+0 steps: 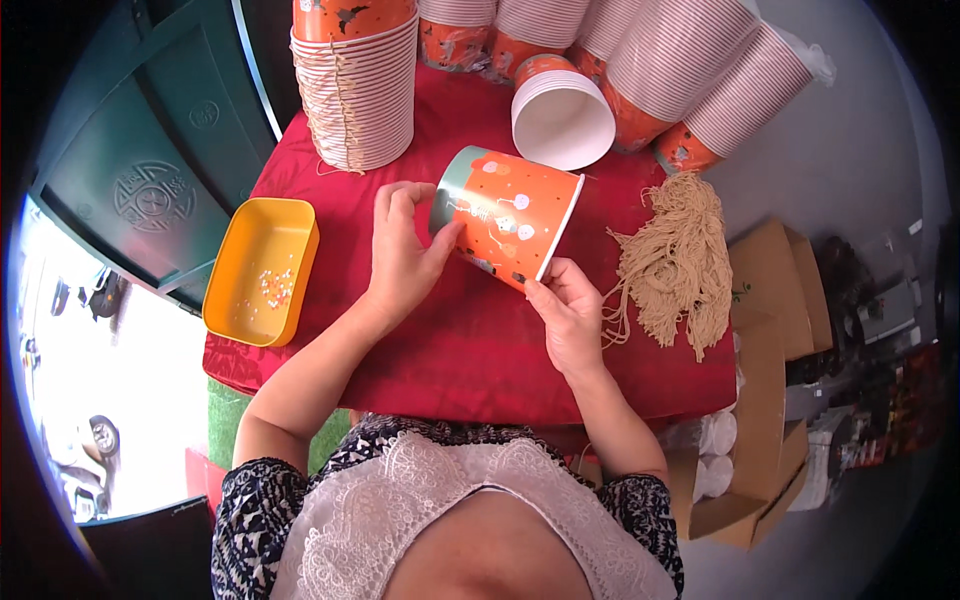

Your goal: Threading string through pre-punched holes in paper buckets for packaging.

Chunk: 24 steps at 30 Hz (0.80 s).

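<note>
Over the middle of the table I hold a large orange paper cup [510,222] on its side. It has a green band at its base and small skeleton and ghost prints. Its white rim faces right, and its inside is hidden from me. My right hand [570,315] pinches the rim at its lower edge between thumb and fingers. At the base end, my left hand [408,245] has its thumb on the printed side and its fingers curled by the green band. To the right of the cup lies a bundle of beige strings [675,265].
A yellow plastic tray [215,290] with small pale beads sits at the left on the red tablecloth [470,375]. A tall cup stack [360,100] has strings hanging down it. More stacks [685,55] lie at the back. Open cardboard boxes [765,400] stand right of the table.
</note>
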Tool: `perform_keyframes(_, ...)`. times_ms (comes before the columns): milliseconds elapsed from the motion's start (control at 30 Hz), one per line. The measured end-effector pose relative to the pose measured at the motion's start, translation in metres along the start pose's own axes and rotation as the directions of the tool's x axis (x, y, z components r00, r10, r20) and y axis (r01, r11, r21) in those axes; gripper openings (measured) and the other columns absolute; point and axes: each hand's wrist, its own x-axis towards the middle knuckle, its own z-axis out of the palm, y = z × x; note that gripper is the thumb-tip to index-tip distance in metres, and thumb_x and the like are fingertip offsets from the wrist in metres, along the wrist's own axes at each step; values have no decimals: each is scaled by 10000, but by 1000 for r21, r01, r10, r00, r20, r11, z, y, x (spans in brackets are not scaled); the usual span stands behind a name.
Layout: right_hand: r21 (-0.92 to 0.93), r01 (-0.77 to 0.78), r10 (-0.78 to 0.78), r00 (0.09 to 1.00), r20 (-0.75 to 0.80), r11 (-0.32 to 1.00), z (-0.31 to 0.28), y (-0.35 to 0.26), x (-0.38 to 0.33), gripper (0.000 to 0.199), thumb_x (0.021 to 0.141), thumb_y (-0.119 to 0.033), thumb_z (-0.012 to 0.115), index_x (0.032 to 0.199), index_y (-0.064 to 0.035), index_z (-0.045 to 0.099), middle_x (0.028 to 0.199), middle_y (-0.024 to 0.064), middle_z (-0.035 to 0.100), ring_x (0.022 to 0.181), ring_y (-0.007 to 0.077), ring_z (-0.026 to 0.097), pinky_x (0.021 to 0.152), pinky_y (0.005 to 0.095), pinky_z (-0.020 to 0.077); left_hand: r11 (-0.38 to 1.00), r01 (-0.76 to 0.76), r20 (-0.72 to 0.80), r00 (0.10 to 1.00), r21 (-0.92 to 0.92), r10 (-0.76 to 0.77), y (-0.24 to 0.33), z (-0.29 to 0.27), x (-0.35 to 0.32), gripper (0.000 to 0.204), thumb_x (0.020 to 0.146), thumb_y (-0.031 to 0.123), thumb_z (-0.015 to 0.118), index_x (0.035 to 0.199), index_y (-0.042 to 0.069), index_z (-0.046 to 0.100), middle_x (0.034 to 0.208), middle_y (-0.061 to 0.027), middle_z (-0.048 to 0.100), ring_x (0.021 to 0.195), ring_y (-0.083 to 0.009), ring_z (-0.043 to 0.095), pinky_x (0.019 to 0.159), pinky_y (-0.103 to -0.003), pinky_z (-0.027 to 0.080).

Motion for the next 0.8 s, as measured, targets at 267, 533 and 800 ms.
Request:
perform_keyframes(267,-74,23,-24,1000,-2,997,10,3,-3,115,966,-50,640,1065,-4,604,985,-28,610,864,29,531,783,205,452,979,123,244,966,-161,-81,65,-11,-26,168,781,-33,696,908,44,619,878,-101,626,815,-313,608,764,-395,479)
perform_keyframes(533,-100,2,-2,1000,-2,995,23,2,-6,93,960,-48,642,1031,2,609,942,-38,595,848,22,518,756,199,448,977,167,220,966,-132,-136,61,-4,-43,191,776,-46,691,935,38,625,924,-117,621,867,-322,606,770,-400,485)
perform_keyframes(800,-216,37,-47,998,-44,976,32,9,-13,59,930,-19,661,965,-6,616,891,-34,571,755,27,503,664,200,439,978,141,165,980,-154,-115,58,-6,-48,200,767,-49,716,927,22,621,947,-134,626,910,-335,626,788,-400,508)
